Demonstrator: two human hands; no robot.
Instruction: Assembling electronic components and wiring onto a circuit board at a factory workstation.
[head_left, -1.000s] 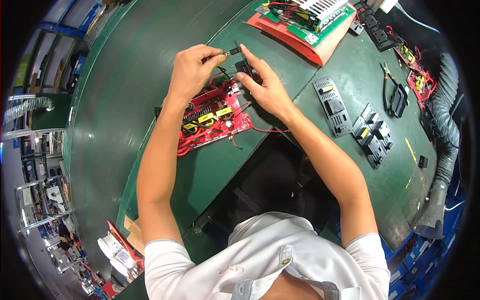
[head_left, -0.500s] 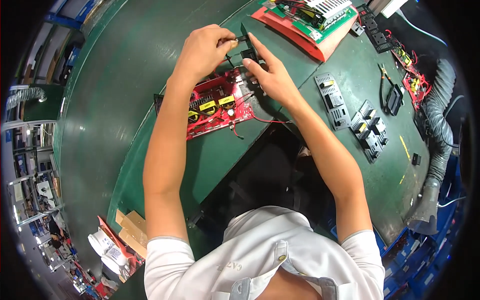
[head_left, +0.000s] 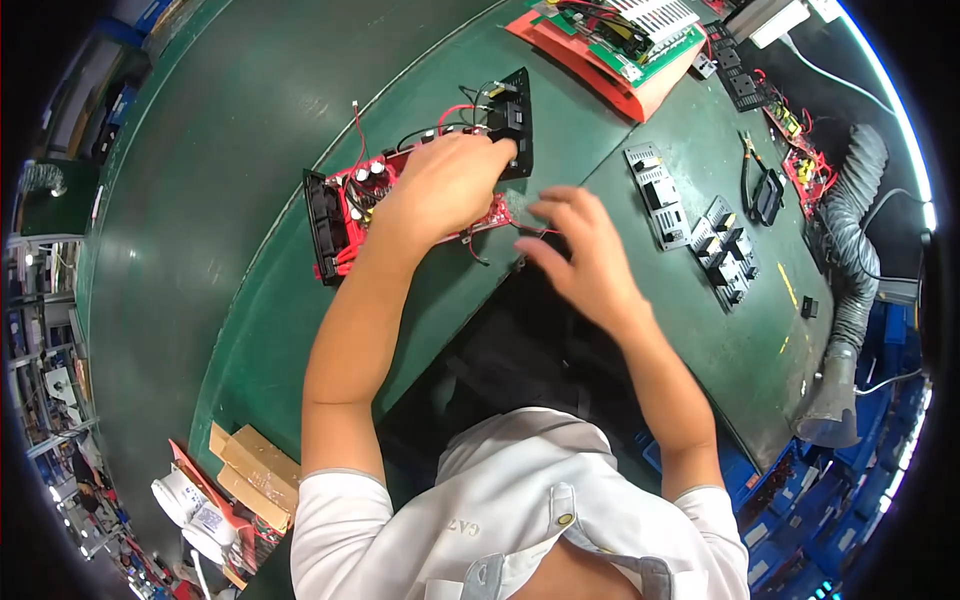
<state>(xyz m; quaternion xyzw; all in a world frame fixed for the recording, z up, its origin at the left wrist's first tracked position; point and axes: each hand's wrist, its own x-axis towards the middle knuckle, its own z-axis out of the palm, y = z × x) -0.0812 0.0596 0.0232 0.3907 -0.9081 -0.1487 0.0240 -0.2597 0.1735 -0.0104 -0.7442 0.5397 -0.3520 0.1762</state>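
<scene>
Withdrawn, the right grip point(head_left: 592, 248) is open; left grip point(head_left: 450, 183), closure unclear, touches a black slotted panel point(head_left: 524, 120): ideally keep the thin red wire point(head_left: 446, 114) beyond slack.

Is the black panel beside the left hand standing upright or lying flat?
Upright, it seems: the black panel looks narrow, its parts point toward the red circuit board, left hand touching it.

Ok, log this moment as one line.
left hand: touching black panel | right hand: open, holding nothing | red circuit board: partly hidden by left hand
</scene>
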